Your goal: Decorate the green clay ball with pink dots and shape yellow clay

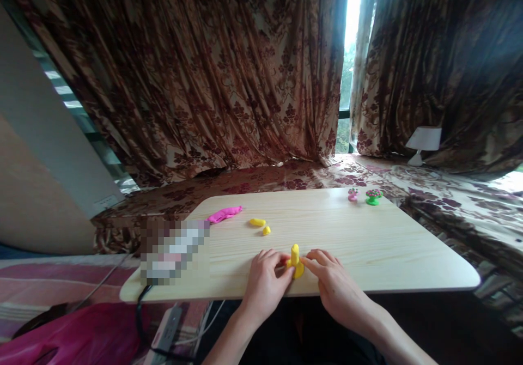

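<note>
Near the front edge of the table, a yellow modelling clay piece stands upright, a short column on a flat round base. My left hand is closed at its left side, thumb and fingertips on the base. From the right, my right hand presses its fingertips against the same piece, its thumb partly hidden. Farther back lie a yellow clay roll and a small yellow clay lump. To their left is a long pink clay strip.
At the table's far right stand a pink clay figure and a green clay figure, both topped with coloured dots. A blurred-out object with a black cable sits at the left. A white lamp stands on the ledge behind.
</note>
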### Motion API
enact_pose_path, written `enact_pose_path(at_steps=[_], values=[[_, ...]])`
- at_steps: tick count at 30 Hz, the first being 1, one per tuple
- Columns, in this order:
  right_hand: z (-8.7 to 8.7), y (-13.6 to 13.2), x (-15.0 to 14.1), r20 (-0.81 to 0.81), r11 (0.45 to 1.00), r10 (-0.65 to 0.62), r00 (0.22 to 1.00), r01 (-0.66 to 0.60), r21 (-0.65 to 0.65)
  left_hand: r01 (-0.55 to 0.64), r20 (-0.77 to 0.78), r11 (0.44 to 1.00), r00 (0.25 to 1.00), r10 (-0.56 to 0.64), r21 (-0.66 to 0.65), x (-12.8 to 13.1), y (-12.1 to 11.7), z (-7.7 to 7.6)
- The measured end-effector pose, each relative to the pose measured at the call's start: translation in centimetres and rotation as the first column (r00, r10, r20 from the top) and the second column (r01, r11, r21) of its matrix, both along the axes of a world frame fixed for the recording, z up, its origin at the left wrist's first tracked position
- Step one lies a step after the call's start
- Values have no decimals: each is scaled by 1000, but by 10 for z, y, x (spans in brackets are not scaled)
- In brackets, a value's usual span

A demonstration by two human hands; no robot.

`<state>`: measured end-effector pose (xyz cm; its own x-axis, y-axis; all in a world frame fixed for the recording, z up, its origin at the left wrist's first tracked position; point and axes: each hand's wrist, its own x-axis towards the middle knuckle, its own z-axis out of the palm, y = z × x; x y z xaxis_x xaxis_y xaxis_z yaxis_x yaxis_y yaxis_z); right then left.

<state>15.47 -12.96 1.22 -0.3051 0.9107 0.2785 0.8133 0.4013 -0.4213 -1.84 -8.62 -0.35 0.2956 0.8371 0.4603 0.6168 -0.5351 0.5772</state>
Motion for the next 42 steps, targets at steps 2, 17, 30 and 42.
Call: enact_pose_path(at_steps=[2, 17, 30, 42], values=[[-2, -2, -3, 18, 1000, -2, 1000, 2, 13, 12, -22, 1000, 1000, -12, 16, 0, -1, 0], [-1, -5, -18, 327, 988, -116, 938, 75, 136, 18, -63, 999, 998, -15, 46, 1, -2, 0], [1, 5, 10, -10, 999, -29, 1000, 29, -13, 19, 38, 1000, 999, -19, 9, -1, 7, 4], [-6, -6, -9, 32, 999, -17, 999, 15, 47, -11, -31, 999, 999, 12, 41, -1, 0, -1]])
